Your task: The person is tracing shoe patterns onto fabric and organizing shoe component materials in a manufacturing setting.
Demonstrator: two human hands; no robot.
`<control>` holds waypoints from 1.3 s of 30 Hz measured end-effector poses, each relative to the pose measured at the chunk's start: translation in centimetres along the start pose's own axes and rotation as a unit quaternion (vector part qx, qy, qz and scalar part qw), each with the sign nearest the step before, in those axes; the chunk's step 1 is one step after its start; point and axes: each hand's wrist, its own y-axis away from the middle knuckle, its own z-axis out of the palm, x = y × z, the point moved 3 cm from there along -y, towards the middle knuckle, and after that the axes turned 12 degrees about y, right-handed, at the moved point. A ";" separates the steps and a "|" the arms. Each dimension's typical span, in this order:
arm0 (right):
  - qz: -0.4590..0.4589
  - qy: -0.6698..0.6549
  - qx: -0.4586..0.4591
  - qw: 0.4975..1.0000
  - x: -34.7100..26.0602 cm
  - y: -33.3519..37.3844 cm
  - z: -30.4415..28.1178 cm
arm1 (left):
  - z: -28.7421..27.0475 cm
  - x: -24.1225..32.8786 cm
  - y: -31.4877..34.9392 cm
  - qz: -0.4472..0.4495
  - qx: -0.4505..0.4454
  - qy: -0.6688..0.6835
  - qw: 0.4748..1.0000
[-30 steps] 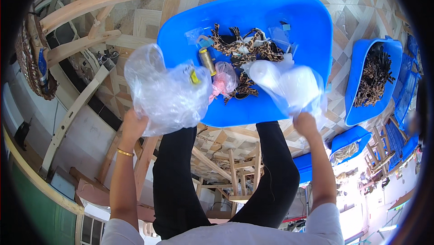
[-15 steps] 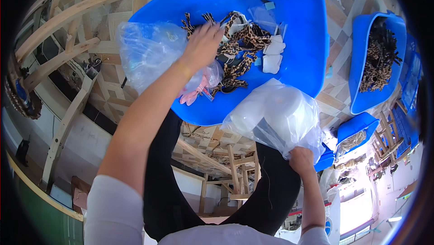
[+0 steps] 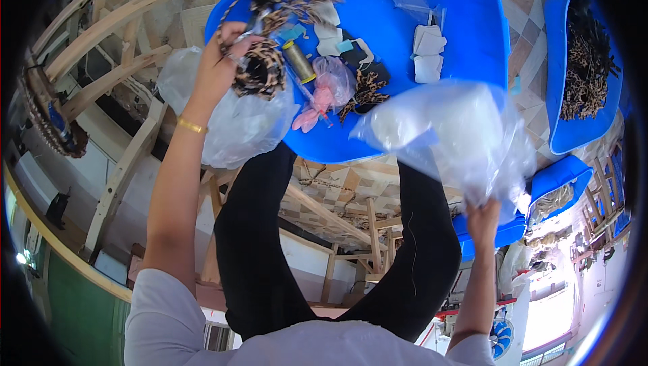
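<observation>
My left hand is closed round a bunch of leopard-print fabric strips, lifted over the left side of a large blue tub. Some strips trail blurred toward the far side. My right hand grips the gathered end of a clear plastic bag, which has white contents and rests across the tub's near rim. Inside the tub lie a dark thread spool with yellow ends, a knotted pink plastic bag, stacks of white pieces and more leopard-print strips.
Another clear plastic bag hangs over the tub's left rim, beside my left forearm. To the right stands a blue bin of leopard-print strips, with a smaller blue bin nearer. Wooden frames line the left; a wooden stool stands below.
My left hand has moved left, raising a bunch of leopard-print strips and uncovering the spool. My right hand and its bag have shifted right. The whole view has shifted slightly.
</observation>
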 end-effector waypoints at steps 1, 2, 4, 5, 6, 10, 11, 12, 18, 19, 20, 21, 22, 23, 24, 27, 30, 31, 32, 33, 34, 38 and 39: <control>0.007 -0.047 0.054 0.997 -1.5 -1.6 -1.5 | -0.7 1.2 1.3 -0.009 0.036 0.061 0.997; 0.067 -0.052 0.005 0.996 -1.1 -4.0 -2.3 | -1.5 1.8 2.3 -0.008 0.035 0.064 0.997; -0.021 -0.207 0.101 0.973 -5.4 -8.8 -5.0 | -3.0 2.4 4.2 -0.003 0.030 0.027 0.999; -0.007 -0.122 0.117 0.986 -7.9 -11.1 -6.1 | -3.3 2.8 5.3 -0.012 0.045 0.014 0.999; 0.006 -0.022 0.178 0.984 -11.4 -12.3 -7.2 | -3.7 2.8 6.3 -0.016 0.048 0.008 0.999; -0.311 0.069 0.460 0.829 -20.6 -11.6 -1.9 | -5.8 0.2 9.7 -0.039 0.131 0.094 0.986; -0.348 0.104 0.347 0.865 -21.9 -11.3 2.5 | -6.3 -0.7 10.4 -0.053 0.153 0.129 0.978; -0.396 0.045 0.205 0.894 -20.1 -12.6 8.9 | -6.3 -1.7 11.0 -0.066 0.174 0.170 0.968; -0.236 0.321 0.104 0.911 -11.4 -17.9 27.4 | -4.9 -2.6 12.9 -0.083 0.177 0.221 0.955; -0.235 0.307 0.095 0.917 -12.4 -17.4 27.1 | -5.1 -1.9 13.1 -0.091 0.174 0.213 0.957; -0.189 0.269 -0.067 0.942 -12.4 -17.5 26.8 | -4.8 -1.3 13.2 -0.099 0.169 0.208 0.958; -0.143 0.237 -0.219 0.935 -12.8 -17.3 26.0 | -5.0 -1.0 13.7 -0.105 0.183 0.236 0.949; -0.143 0.241 -0.218 0.935 -12.8 -16.8 25.2 | -5.3 -0.7 14.2 -0.104 0.184 0.239 0.948; -0.160 0.139 -0.267 0.940 -12.7 -15.9 24.0 | -5.3 -0.5 14.6 -0.103 0.175 0.236 0.950; -0.177 0.039 -0.309 0.934 -12.3 -15.2 22.1 | -5.1 0.1 14.8 -0.098 0.166 0.236 0.952; 0.048 -0.317 -0.487 0.813 -9.8 -11.7 17.5 | -3.8 2.7 15.7 -0.094 0.162 0.282 0.941; 0.075 -0.410 -0.423 0.804 -11.6 -7.8 10.2 | -3.2 4.7 17.1 -0.091 0.155 0.309 0.934; -0.051 -0.445 -0.481 0.754 -11.4 -7.4 8.4 | -2.9 5.6 17.4 -0.093 0.139 0.322 0.932; -0.055 -0.442 -0.475 0.758 -11.5 -6.7 7.2 | -2.6 6.5 17.9 -0.095 0.124 0.333 0.930; -0.021 -0.441 -0.440 0.782 -11.3 -5.8 6.2 | -2.0 7.4 18.3 -0.097 0.129 0.373 0.914; 0.013 -0.440 -0.403 0.802 -11.1 -5.0 5.4 | -1.8 8.1 18.7 -0.088 0.128 0.375 0.914; -0.066 -0.375 -0.335 0.862 -14.0 -2.0 0.5 | -1.5 10.0 20.0 -0.117 0.154 0.361 0.912; -0.056 -0.342 -0.315 0.884 -15.5 -0.6 -1.2 | -1.1 10.4 19.9 -0.120 0.131 0.356 0.917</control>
